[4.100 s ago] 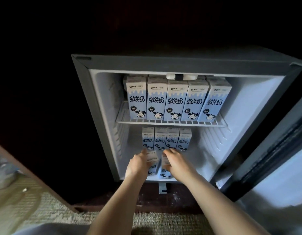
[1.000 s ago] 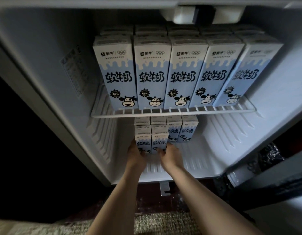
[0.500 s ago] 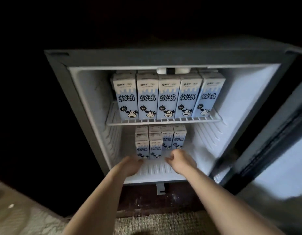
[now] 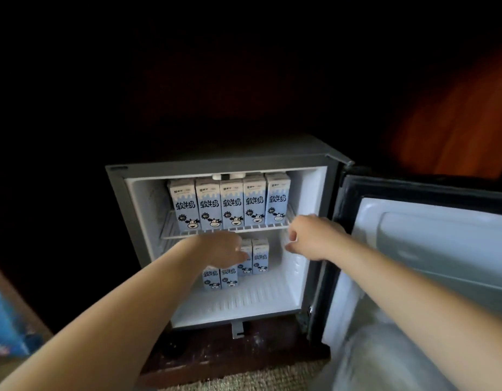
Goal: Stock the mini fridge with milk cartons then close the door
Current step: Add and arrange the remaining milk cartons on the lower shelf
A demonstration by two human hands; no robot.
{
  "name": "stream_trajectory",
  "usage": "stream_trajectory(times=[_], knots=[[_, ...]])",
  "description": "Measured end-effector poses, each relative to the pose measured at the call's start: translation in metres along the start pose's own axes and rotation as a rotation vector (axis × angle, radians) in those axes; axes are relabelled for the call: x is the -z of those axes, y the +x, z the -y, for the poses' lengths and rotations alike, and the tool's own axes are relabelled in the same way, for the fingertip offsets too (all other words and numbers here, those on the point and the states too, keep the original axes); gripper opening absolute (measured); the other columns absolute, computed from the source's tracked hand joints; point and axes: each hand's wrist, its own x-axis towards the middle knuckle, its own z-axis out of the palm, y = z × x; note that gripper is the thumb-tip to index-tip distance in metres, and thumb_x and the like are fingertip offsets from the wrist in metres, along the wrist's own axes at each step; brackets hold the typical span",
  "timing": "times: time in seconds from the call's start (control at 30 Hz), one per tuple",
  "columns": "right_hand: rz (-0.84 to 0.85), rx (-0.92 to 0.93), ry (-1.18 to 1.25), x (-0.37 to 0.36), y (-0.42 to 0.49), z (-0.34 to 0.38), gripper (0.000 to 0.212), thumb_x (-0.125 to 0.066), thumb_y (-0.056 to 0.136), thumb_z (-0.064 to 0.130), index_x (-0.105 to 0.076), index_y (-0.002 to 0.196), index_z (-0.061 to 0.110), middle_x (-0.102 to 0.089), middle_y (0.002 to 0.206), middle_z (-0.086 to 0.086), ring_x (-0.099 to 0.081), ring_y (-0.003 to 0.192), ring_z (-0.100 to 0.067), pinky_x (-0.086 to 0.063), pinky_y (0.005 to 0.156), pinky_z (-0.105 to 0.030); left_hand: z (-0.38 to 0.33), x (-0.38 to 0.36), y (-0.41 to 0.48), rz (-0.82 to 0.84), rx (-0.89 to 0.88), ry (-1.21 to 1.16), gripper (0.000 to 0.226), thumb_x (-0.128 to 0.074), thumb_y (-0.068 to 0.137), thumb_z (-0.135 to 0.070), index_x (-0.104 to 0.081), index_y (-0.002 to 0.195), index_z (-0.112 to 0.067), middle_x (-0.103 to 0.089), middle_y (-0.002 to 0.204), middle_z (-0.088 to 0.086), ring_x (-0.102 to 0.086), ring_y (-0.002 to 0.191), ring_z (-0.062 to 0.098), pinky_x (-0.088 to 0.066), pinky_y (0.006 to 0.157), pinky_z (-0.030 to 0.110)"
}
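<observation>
Both of your hands are empty. Your left hand (image 4: 216, 248) hangs in front of the lower compartment with its fingers loosely bent, covering part of the cartons behind it. Your right hand (image 4: 314, 238) floats at the right wall of the mini fridge (image 4: 221, 160), level with the wire shelf (image 4: 171, 230), fingers slackly curled and holding nothing (motion blur hides the fingertips themselves).

The milk cartons (image 4: 232, 206) stand upright, five across the front of the upper shelf, with a smaller cluster (image 4: 259, 256) on the floor of the fridge toward the far wall. No carton is outside in view, so stocking looks done and closing is what remains.

That turns on the door (image 4: 430, 249). It lies to the right of both hands, hinged on the fridge's right side and swung wide, its inner liner facing you. The panel runs from the hinge out to the right, and its free edge is past the frame's edge. Your right hand is clearly the nearer one; it sits just beside the hinge side, so you would need to reach farther right along the panel to get leverage.
</observation>
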Motion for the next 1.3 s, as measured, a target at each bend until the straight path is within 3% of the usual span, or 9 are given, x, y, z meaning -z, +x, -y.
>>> stream_trajectory(times=[0.13, 0.33, 0.47, 0.63, 0.8, 0.93, 1.0, 1.13, 1.3], knots=[[-0.109, 0.002, -0.044, 0.026, -0.057, -0.034, 0.023, -0.058, 0.088, 0.039, -0.061, 0.103, 0.022, -0.065, 0.110, 0.000, -0.059, 0.103, -0.027, -0.043, 0.078, -0.031, -0.050, 0.029, -0.024, -0.077, -0.151, 0.039, 0.043, -0.034, 0.100, -0.039, -0.049, 0.125, -0.008, -0.059, 0.123, 0.007, -0.059, 0.108, 0.021, -0.045, 0.087, 0.028], [-0.189, -0.026, -0.103, 0.039, -0.140, -0.084, 0.029, -0.051, 0.091, 0.041, -0.055, 0.118, 0.030, -0.062, 0.116, 0.004, -0.057, 0.107, -0.025, -0.042, 0.082, -0.034, -0.149, 0.038, -0.040, -0.097, -0.351, 0.153, 0.045, -0.036, 0.096, -0.048, -0.044, 0.131, -0.020, -0.054, 0.129, 0.002, -0.055, 0.111, 0.022, -0.044, 0.089, 0.034], [-0.210, -0.095, -0.101, 0.028, -0.181, -0.118, 0.032, -0.050, 0.091, 0.044, -0.052, 0.121, 0.034, -0.062, 0.114, 0.008, -0.058, 0.103, -0.020, -0.045, 0.079, -0.034, -0.205, 0.029, -0.044, -0.059, -0.488, 0.186, 0.045, -0.036, 0.097, -0.046, -0.040, 0.135, -0.023, -0.050, 0.134, 0.000, -0.051, 0.117, 0.019, -0.039, 0.089, 0.029], [-0.126, -0.203, -0.075, 0.004, -0.221, -0.162, 0.036, -0.049, 0.093, 0.045, -0.049, 0.127, 0.035, -0.060, 0.120, 0.008, -0.056, 0.110, -0.019, -0.047, 0.086, -0.035, -0.260, 0.009, -0.046, 0.044, -0.598, 0.262, 0.049, -0.032, 0.098, -0.046, -0.032, 0.141, -0.024, -0.041, 0.143, -0.003, -0.041, 0.128, 0.017, -0.034, 0.099, 0.029], [0.023, -0.348, -0.039, -0.038, -0.256, -0.199, 0.031, -0.052, 0.092, 0.043, -0.053, 0.119, 0.028, -0.060, 0.117, -0.001, -0.057, 0.107, -0.024, -0.048, 0.082, -0.036, -0.301, -0.040, -0.034, 0.118, -0.697, 0.288, 0.046, -0.037, 0.097, -0.044, -0.039, 0.137, -0.023, -0.046, 0.139, 0.000, -0.044, 0.126, 0.019, -0.035, 0.096, 0.029], [0.102, -0.473, 0.093, -0.081, -0.288, -0.228, 0.030, -0.051, 0.093, 0.039, -0.052, 0.121, 0.027, -0.061, 0.115, 0.000, -0.056, 0.097, -0.019, -0.045, 0.077, -0.031, -0.328, -0.089, -0.025, 0.214, -0.748, 0.221, 0.045, -0.041, 0.096, -0.041, -0.045, 0.133, -0.017, -0.052, 0.134, 0.007, -0.051, 0.120, 0.024, -0.039, 0.095, 0.031], [0.144, -0.560, 0.149, -0.107, -0.304, -0.242, 0.036, -0.050, 0.093, 0.039, -0.049, 0.128, 0.028, -0.058, 0.122, 0.001, -0.055, 0.102, -0.019, -0.040, 0.077, -0.029, -0.338, -0.116, -0.020, 0.282, -0.747, 0.188, 0.046, -0.040, 0.097, -0.042, -0.044, 0.134, -0.016, -0.053, 0.132, 0.008, -0.052, 0.119, 0.024, -0.039, 0.096, 0.032], [0.241, -0.717, 0.311, -0.163, -0.334, -0.266, 0.046, -0.054, 0.091, 0.038, -0.045, 0.135, 0.026, -0.056, 0.130, 0.000, -0.054, 0.115, -0.020, -0.043, 0.091, -0.032, -0.354, -0.170, -0.011, 0.424, -0.680, 0.117, 0.041, -0.038, 0.097, -0.041, -0.049, 0.128, -0.016, -0.054, 0.129, 0.006, -0.052, 0.116, 0.024, -0.041, 0.096, 0.034], [0.371, -0.806, 0.365, -0.232, -0.356, -0.275, 0.042, -0.062, 0.086, 0.040, -0.057, 0.120, 0.016, -0.060, 0.120, -0.006, -0.057, 0.107, -0.022, -0.045, 0.083, -0.028, -0.358, -0.224, -0.007, 0.530, -0.569, 0.043, 0.039, -0.038, 0.099, -0.030, -0.046, 0.134, -0.014, -0.050, 0.135, 0.009, -0.049, 0.120, 0.025, -0.039, 0.097, 0.032]])
